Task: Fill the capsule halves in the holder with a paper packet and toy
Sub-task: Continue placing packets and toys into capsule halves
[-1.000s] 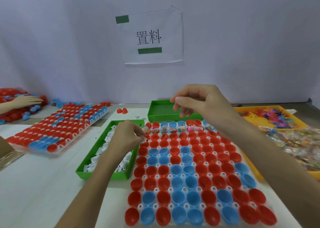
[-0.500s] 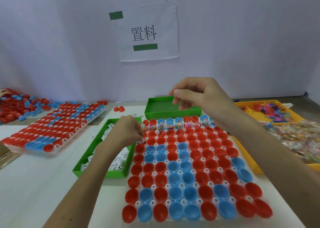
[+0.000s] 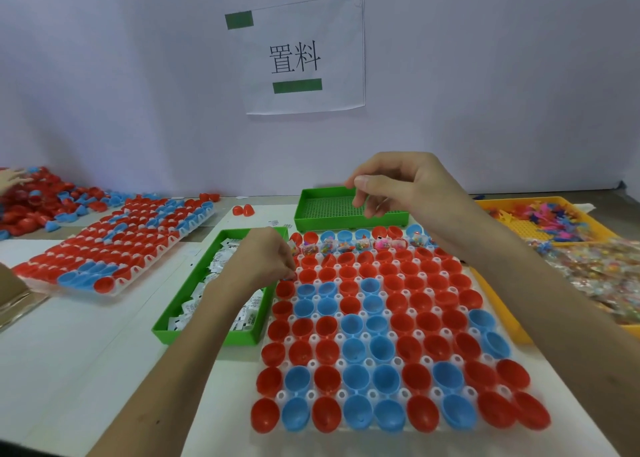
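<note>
Holder (image 3: 372, 393) is sitting at ctr of the surface (image 3: 86, 370), carrying red and blue capsule halves (image 3: 384, 347), open sides up. Only the far row is showing bagged toys (image 3: 346, 247) inside.

Green tray (image 3: 207, 337), touching the holder's L edge, is holding paper packets (image 3: 194, 306). A second green tray (image 3: 329, 207) is lying behind the holder, perforated floor showing. Yellow tray (image 3: 498, 204) at R is holding loose coloured toys (image 3: 547, 214); a heap of clear bags (image 3: 595, 273) is lying in front of it.

Hands are working apart. Left hand (image 3: 266, 259) is hovering over the holder's L column, near the far rows, fingertips bunched; whether a packet is pinched btwn them cannot be told. Right hand (image 3: 398, 186) is hanging above the second green tray, fingers loosely bent, nothing visible in them.
</note>
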### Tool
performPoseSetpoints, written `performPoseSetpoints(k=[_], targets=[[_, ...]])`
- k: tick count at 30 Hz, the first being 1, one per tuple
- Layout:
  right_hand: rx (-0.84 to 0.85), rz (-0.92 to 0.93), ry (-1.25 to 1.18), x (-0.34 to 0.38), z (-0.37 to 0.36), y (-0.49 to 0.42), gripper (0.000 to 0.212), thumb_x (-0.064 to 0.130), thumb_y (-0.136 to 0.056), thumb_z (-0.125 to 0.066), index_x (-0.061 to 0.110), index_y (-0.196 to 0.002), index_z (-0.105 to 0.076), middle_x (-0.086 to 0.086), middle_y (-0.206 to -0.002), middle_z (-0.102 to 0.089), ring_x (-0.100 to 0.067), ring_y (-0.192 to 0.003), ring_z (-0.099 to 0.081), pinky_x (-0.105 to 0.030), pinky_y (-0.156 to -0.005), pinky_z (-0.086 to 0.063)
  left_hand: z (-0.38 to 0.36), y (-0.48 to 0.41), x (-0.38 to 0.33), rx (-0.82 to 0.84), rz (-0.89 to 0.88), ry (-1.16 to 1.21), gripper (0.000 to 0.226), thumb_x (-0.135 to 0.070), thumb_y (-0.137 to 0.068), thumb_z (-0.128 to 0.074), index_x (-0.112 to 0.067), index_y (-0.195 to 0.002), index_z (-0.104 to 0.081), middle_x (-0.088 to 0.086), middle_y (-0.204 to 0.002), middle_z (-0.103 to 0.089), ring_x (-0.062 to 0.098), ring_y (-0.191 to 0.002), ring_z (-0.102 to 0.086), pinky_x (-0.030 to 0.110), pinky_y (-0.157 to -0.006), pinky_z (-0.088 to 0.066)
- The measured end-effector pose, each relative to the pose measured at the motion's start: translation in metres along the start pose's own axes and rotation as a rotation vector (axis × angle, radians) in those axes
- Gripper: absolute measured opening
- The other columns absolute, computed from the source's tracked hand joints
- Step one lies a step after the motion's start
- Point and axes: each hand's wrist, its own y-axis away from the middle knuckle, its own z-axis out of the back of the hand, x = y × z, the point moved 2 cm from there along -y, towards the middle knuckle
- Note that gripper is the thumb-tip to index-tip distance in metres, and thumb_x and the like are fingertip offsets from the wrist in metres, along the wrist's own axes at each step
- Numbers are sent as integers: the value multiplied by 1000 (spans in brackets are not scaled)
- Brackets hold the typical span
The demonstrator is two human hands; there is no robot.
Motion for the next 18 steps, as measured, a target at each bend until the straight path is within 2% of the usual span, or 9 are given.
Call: performPoseSetpoints(k=[2, 4, 6, 9, 13, 15, 18], targets=[[10, -5, 2, -1, -2, 0, 15, 8, -96, -62, 15, -90, -73, 1, -74, -72, -15, -67, -65, -35, -76, -56, -1, 0, -2, 0, -4, -22, 9, -9, -77, -84, -14, -84, -81, -2, -84, -77, -6, -67, -58, 15, -69, -45], [20, -9, 10, -1, -3, 1, 14, 9, -97, -61, 14, -91, -73, 1, -75, -72, -15, -68, -65, -36, -76, -56, -2, 0, -2, 3, -4, -25, 9, -9, -77, -83, -14, -84, -81, -3, -85, -77, -7, -67, -57, 15, -70, -45], [26, -10, 14, -1, -5, 1, 14, 9, -97, -61, 15, -91, -73, 0, -75, -72, -16, -68, -65, -36, -77, -56, -2, 1, -1, 18, -8, -26, 10, -8, -79, -81, -16, -84, -81, -5, -84, -77, -6, -69, -60, 14, -68, -46], [20, -13, 5, -1, -3, 1, 15, 8, -97, -61, 14, -91, -73, 0, -75, -72, -17, -68, -65, -38, -78, -56, -4, 2, 2, 40, -19, -11, 13, -5, -81, -77, -18, -84, -82, -5, -84, -77, 0, -76, -66, 21, -77, -55], [15, -17, 11, -2, 0, 0, 14, 9, -97, -61, 14, -92, -74, 0, -75, -72, -16, -69, -65, -37, -77, -57, -2, 1, 9, 33, -17, 89, 15, -6, -77, -83, -20, -76, -80, -12, -73, -72, -3, -66, -67, 9, -65, -50], [14, -22, 16, -3, 1, -1, 14, 9, -97, -61, 14, -92, -74, 0, -75, -72, -17, -69, -65, -36, -77, -56, -1, 1, 12, 3, -15, 124, 20, -9, -73, -87, -25, -67, -76, -14, -68, -71, -4, -61, -66, 9, -60, -48], [11, -23, 21, -4, 2, -2, 15, 10, -97, -61, 15, -91, -74, 0, -75, -73, -16, -69, -66, -37, -77, -56, -2, -1, 16, -41, 0, 145, 23, -16, -69, -91, -28, -59, -73, -16, -70, -70, -4, -62, -58, 15, -63, -43]])
